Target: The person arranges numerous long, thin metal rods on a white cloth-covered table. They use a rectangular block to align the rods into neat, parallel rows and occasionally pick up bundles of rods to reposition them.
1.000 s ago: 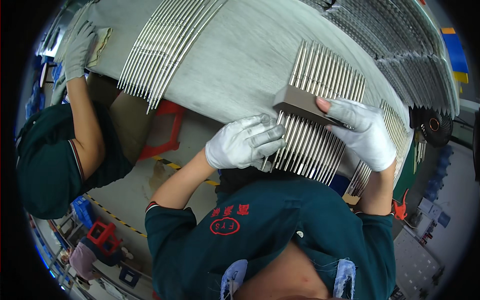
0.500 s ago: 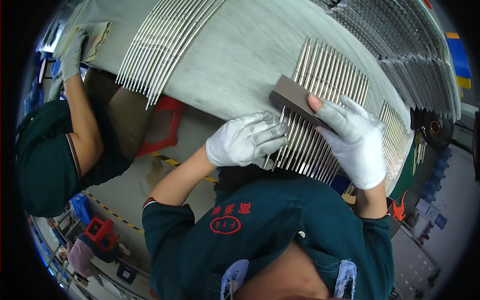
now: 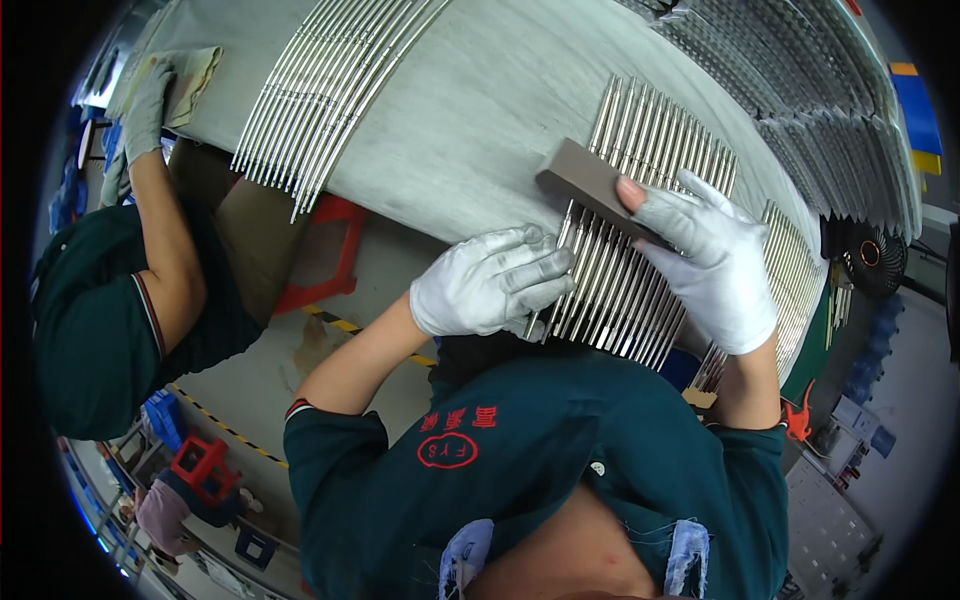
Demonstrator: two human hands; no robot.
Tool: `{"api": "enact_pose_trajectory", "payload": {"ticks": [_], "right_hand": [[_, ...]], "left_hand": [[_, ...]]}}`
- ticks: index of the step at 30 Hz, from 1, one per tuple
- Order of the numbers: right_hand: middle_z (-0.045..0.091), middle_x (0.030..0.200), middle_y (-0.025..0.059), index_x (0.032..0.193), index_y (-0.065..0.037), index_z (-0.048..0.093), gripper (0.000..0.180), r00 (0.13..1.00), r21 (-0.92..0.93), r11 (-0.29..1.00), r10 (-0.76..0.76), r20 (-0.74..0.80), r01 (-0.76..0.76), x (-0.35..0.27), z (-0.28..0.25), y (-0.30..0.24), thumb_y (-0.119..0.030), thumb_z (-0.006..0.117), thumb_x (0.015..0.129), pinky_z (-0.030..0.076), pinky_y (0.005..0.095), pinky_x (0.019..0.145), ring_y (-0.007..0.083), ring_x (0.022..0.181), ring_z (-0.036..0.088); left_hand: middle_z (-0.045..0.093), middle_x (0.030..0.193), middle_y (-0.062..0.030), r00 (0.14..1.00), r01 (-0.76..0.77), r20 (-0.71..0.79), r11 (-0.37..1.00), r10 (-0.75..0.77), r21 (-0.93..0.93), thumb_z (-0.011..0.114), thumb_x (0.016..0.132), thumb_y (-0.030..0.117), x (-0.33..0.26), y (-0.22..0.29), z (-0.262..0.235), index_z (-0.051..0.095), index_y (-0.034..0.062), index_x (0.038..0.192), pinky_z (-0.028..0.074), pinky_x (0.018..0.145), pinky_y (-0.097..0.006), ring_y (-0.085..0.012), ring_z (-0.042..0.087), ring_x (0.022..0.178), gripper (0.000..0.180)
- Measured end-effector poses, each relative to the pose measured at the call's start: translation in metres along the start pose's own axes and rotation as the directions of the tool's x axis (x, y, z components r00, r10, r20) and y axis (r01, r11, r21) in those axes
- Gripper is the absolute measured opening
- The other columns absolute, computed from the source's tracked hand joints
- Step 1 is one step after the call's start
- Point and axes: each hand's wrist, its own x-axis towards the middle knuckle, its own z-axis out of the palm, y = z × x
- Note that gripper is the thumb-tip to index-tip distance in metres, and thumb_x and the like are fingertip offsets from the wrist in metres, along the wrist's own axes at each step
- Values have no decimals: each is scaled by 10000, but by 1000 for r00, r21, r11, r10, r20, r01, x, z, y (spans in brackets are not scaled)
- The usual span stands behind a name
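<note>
Both my hands wear white gloves with grey-smudged fingertips. In my right hand (image 3: 708, 255) is a brown-grey rectangular block (image 3: 590, 182), gripped at its right end, with a bare thumb tip pressing on it. The block lies slantwise over a row of thin, shiny metal rods (image 3: 610, 285) set side by side. At the row's left edge, my left hand (image 3: 495, 280) has its fingers curled round the outermost rod, whose near end pokes out below the glove. The block hides the middle of several rods.
A second rod row (image 3: 325, 95) lies at the table's (image 3: 480, 120) far left, another (image 3: 790, 260) at right. Stacked ribbed metal pieces (image 3: 830, 120) line the far right edge, near a black fan (image 3: 870, 255). A co-worker's gloved hand (image 3: 148, 110) rests on a cloth at left.
The block has shifted slightly away from me and rolled a little, its end face turning. My right hand has moved along with it. My left hand stays nearly still.
</note>
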Motion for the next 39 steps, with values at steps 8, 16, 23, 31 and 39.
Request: {"api": "enact_pose_trajectory", "payload": {"ticks": [8, 16, 23, 31, 39], "right_hand": [[732, 1165, 34, 1340, -270, 655, 591, 999, 11, 999, -36, 2, 36, 4, 4, 5, -94, 772, 788, 452, 471, 1104, 237, 1021, 700], [738, 1168, 36, 1349, -261, 648, 604, 1000, 136, 990, 22, 8, -23, -25, -17, 25, -91, 776, 784, 439, 469, 1114, 232, 1024, 715], [739, 1156, 24, 1362, -314, 625, 616, 999, 19, 998, -52, 1, 52, 5, 5, 2, -96, 763, 803, 449, 462, 1106, 225, 980, 714], [732, 1161, 10, 1370, -309, 617, 616, 999, 27, 999, -36, 15, 36, -2, 2, 9, -97, 758, 808, 466, 463, 1090, 217, 957, 716], [746, 1124, 16, 1338, -321, 643, 598, 998, 69, 996, -50, 25, 48, -19, -5, 29, -103, 769, 796, 482, 467, 1074, 211, 942, 723]], "left_hand": [[659, 1178, -103, 999, -22, -31, 1000, 22, 7, 697, 786, 490, -3, -4, 6, 658, 107, 1176, 535, 998, -453, -282, 669, 1060, 548], [663, 1172, -107, 999, -12, -45, 1000, 11, -28, 684, 811, 484, -2, -3, 7, 642, 100, 1198, 545, 975, -453, -281, 675, 1042, 547], [669, 1144, -109, 1000, -3, 30, 1000, 4, -16, 672, 811, 476, -1, -2, 4, 640, 99, 1174, 545, 968, -448, -278, 679, 1031, 525], [673, 1144, -98, 997, -42, 71, 999, 40, 30, 673, 792, 462, -2, -6, 2, 655, 94, 1162, 541, 967, -436, -272, 682, 1005, 522], [675, 1174, -88, 1000, -6, 29, 1000, 6, 12, 679, 817, 469, -2, -2, 4, 658, 104, 1184, 537, 978, -430, -256, 669, 1047, 518]]}}
